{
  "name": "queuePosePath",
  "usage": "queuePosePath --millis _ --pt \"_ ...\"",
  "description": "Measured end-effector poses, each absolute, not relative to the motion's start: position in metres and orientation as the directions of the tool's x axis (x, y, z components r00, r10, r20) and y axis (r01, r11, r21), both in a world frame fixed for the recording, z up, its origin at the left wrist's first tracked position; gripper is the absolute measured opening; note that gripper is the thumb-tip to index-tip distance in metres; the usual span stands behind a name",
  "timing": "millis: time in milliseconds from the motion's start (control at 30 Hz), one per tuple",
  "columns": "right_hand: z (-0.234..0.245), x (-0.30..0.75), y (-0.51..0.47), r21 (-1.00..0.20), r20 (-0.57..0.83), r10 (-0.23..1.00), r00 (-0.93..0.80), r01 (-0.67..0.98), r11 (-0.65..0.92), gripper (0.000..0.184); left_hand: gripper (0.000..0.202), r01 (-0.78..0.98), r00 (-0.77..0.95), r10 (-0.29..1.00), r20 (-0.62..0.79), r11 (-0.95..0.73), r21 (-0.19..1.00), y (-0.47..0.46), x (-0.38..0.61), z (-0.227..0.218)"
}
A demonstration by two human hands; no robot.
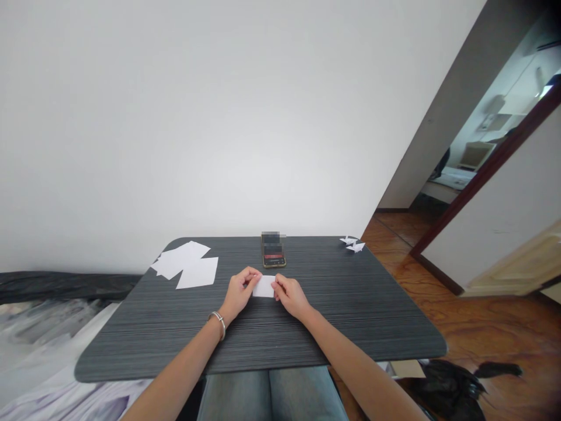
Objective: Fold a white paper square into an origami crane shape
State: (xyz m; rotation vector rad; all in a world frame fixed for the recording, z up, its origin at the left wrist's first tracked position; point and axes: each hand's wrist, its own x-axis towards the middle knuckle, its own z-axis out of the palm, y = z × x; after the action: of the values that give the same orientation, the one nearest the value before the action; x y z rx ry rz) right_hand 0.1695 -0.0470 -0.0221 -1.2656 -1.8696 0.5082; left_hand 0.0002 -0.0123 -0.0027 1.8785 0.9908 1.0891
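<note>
My left hand point(239, 292) and my right hand point(290, 297) pinch opposite short ends of a small white paper rectangle point(263, 286), holding it just above the dark wood-grain table point(315, 327). To the left of my left hand lie several loose white paper sheets point(186, 266), overlapping one another. A silver bangle point(218, 323) circles my left wrist.
A smartphone point(274, 257) lies at the table's far edge, partly pixelated. Two small white origami cranes point(353, 243) sit at the far right corner. Rumpled bedding point(48, 333) lies left of the table, and a black bag point(447, 389) sits on the wooden floor at right.
</note>
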Motion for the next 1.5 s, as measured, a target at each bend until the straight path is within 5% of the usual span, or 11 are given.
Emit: queuePosePath --millis 233,467,833,1067,1500 --pt "-0.027 0.167 -0.041 -0.811 0.307 0.927 -0.217 0.450 0.374 0.020 0.018 0.236 0.259 0.893 0.367 -0.427 0.873 -0.012 0.001 -0.002" --pt "-0.026 0.170 -0.040 -0.788 0.329 0.933 -0.148 0.501 0.357 0.020 0.043 0.069 0.463 0.874 0.148 -0.202 0.977 -0.011 0.009 -0.005" --pt "-0.023 0.169 -0.040 -0.791 0.313 0.939 -0.144 0.508 0.341 0.025 0.027 0.142 0.451 0.871 0.194 -0.284 0.948 -0.011 0.010 -0.009" --pt "-0.026 0.168 -0.037 -0.876 0.284 0.948 -0.143 0.362 0.318 0.025 0.026 0.191 0.473 0.863 0.176 -0.295 0.936 -0.007 0.008 -0.018" --pt "-0.028 0.171 -0.035 -0.821 0.315 0.939 -0.138 0.457 0.343 0.031 0.036 0.187 0.360 0.911 0.201 -0.282 0.941 -0.007 0.007 -0.015"
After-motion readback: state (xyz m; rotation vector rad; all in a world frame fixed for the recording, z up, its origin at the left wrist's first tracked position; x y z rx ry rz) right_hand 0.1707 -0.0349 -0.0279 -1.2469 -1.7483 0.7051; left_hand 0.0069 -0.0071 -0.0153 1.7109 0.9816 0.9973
